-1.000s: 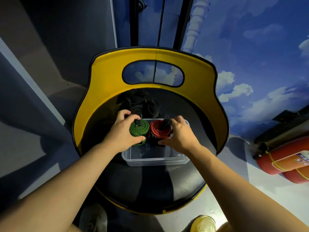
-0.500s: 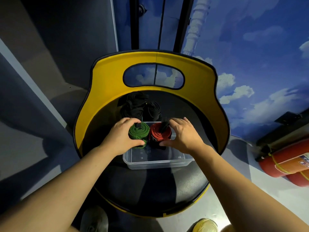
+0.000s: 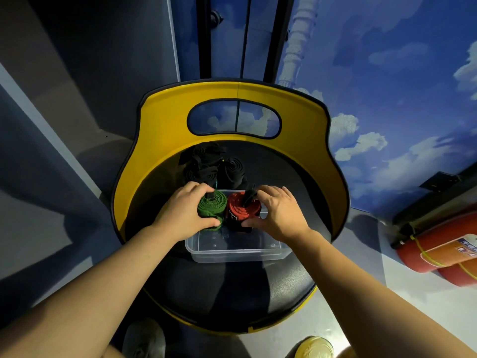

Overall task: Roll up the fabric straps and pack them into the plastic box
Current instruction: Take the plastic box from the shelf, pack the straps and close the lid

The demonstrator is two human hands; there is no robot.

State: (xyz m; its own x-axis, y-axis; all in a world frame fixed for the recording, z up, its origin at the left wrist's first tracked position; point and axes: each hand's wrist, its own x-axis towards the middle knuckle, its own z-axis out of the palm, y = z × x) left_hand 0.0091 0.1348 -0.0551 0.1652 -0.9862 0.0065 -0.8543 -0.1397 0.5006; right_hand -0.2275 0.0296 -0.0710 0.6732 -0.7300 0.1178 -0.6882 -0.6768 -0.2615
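Gripping rolls over the plastic box [image 3: 237,251]: your left hand [image 3: 184,215] green roll [image 3: 210,206], right hand [image 3: 280,211] red roll [image 3: 241,211] at 3 o'clock.

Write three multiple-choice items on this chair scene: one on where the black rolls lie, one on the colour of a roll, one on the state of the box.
1. Where do the black rolls lie?
A. On the chair seat behind the plastic box
B. Inside the box
C. On the floor

2. What colour is the roll that the left hand grips?
A. Red
B. Green
C. Yellow

3. In what state is the plastic box?
A. Lidded
B. Tipped on its side
C. Open at the top, its near half bare

Answers:
1. A: the black rolls sit on the dark seat past the box's far edge, below the yellow backrest.
2. B: the left hand curls round the green roll, while the right hand is at the red roll.
3. C: no lid shows, and the clear floor of the box is visible in front of the two rolls.
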